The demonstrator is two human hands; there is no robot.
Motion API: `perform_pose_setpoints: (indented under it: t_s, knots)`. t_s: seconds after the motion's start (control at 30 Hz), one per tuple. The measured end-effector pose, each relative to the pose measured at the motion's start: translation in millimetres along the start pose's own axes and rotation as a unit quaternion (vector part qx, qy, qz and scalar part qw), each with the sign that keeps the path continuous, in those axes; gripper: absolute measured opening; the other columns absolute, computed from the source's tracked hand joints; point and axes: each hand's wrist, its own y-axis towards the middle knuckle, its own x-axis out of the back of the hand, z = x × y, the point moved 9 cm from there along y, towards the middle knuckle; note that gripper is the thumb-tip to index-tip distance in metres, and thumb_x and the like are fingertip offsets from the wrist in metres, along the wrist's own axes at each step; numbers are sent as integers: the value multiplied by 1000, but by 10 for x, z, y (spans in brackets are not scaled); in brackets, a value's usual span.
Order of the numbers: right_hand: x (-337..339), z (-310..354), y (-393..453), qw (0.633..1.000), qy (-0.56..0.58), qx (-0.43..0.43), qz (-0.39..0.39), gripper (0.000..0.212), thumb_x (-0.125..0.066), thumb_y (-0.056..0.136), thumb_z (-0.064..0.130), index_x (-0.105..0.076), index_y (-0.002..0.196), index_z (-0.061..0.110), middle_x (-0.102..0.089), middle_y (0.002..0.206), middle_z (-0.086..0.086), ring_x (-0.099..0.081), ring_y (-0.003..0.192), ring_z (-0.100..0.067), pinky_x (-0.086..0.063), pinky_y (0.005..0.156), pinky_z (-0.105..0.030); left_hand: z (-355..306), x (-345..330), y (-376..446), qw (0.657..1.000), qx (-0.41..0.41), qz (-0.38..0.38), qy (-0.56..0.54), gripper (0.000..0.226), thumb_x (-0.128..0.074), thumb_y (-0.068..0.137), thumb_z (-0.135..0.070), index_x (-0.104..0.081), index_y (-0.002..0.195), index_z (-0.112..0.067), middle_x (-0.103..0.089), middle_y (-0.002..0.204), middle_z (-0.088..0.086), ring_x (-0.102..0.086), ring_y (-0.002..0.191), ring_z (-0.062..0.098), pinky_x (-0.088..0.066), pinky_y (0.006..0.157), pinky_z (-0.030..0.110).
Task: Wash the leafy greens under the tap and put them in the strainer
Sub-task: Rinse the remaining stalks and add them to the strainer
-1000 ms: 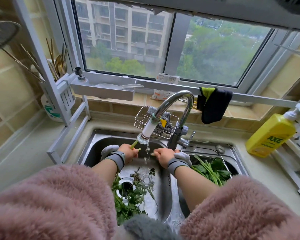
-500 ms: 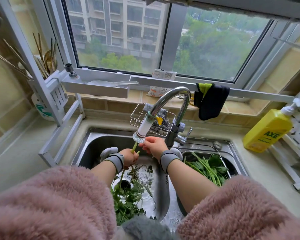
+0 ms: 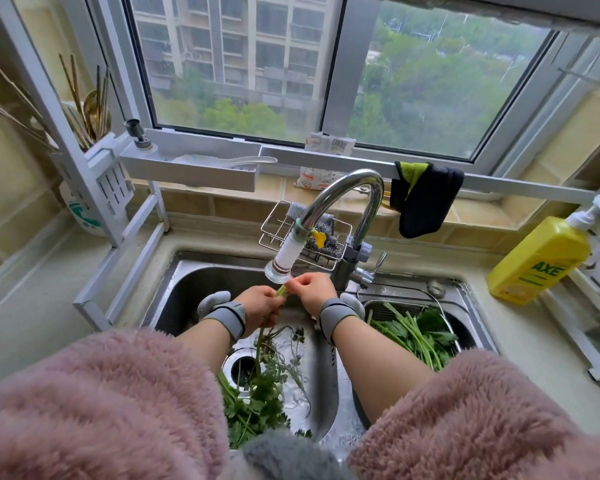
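The washing step looks to be in hand: both hands hold one stalk of leafy greens [image 3: 262,344] up at the mouth of the tap [image 3: 280,268], near the middle of the view; whether water is running I cannot tell; the left hand [image 3: 260,308] is curled round the stalk lower down, its leaves trailing toward 6 o'clock into the left basin [image 3: 184,289]; the right hand [image 3: 312,291] pinches the stalk's top end with fingers drawn close. More unwashed greens [image 3: 253,407] lie by the drain at 6 o'clock; the strainer [image 3: 440,306], at 3 o'clock in the right basin, already holds washed stalks [image 3: 420,334]. Next, I judge, the rinsed stalk must travel right into that strainer.
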Motion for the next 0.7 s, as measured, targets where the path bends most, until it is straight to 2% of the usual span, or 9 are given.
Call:
perform_pose_setpoints:
  t_s: [0.1,0.17,0.23,0.3,0.37,0.47,0.53,0.63,0.7]
  knots:
    - [-41,27,-6,1000,25,11,9,25,-55,92,19,-71,92,-1,-63,80,-7,-53,76,-16,-42,68,-26,3,113,-11,1000,-8,-18,-20,20,-50,94,-6,-55,75,-5,-50,66,9,-48,57,17,-47,57,25]
    - [-57,59,-2,999,25,27,22,21,-55,92,14,-70,79,7,-64,69,1,-53,69,-11,-43,66,-21,10,165,-9,999,-10,-27,-32,18,-52,93,-6,-59,77,-3,-54,68,10,-53,59,18,-51,57,25]
    - [-60,96,-14,999,6,37,30,32,-59,90,12,-59,59,22,-55,49,15,-45,55,-2,-37,53,-9,5,188,-8,999,-15,-30,-36,16,-55,92,-6,-61,79,-2,-56,68,10,-56,57,16,-52,52,21]
    - [-71,101,-4,999,-14,38,31,38,-60,89,12,-51,55,26,-50,50,15,-41,52,0,-33,49,-10,-1,221,-9,999,-23,-42,-19,14,-57,90,-4,-64,78,-4,-59,65,9,-57,49,10,-50,48,17]
    - [-83,103,22,998,-25,41,31,37,-60,89,12,-51,55,26,-48,56,11,-39,53,0,-32,51,-13,-7,239,-8,999,-26,-46,-3,14,-58,89,-3,-66,78,-5,-60,64,8,-57,49,9,-49,50,16]
    - [-82,93,44,998,-29,44,22,37,-61,88,13,-53,55,26,-50,56,9,-41,54,-2,-34,51,-14,1,251,-5,999,-19,-38,8,13,-57,90,-4,-69,95,-3,-63,70,7,-55,65,15,-48,68,22]
    - [-63,88,43,999,-22,44,10,37,-61,87,11,-54,54,26,-50,56,10,-41,54,-1,-34,51,-14,-27,269,0,998,-26,-50,41,16,-58,90,-6,-69,101,-2,-64,70,5,-54,68,14,-45,75,26]
    - [-43,78,50,999,9,44,0,32,-60,86,6,-55,59,22,-50,59,10,-41,56,1,-36,54,-13,-101,276,-14,991,-46,-79,97,17,-62,88,-10,-70,101,-2,-64,68,1,-54,66,10,-44,71,23]
    - [-47,78,65,999,15,43,1,17,-59,87,4,-60,74,17,-51,63,12,-44,59,3,-38,59,-14,-123,265,-18,988,-47,-86,116,19,-63,88,-13,-71,100,-1,-64,65,-2,-53,63,8,-43,65,19]
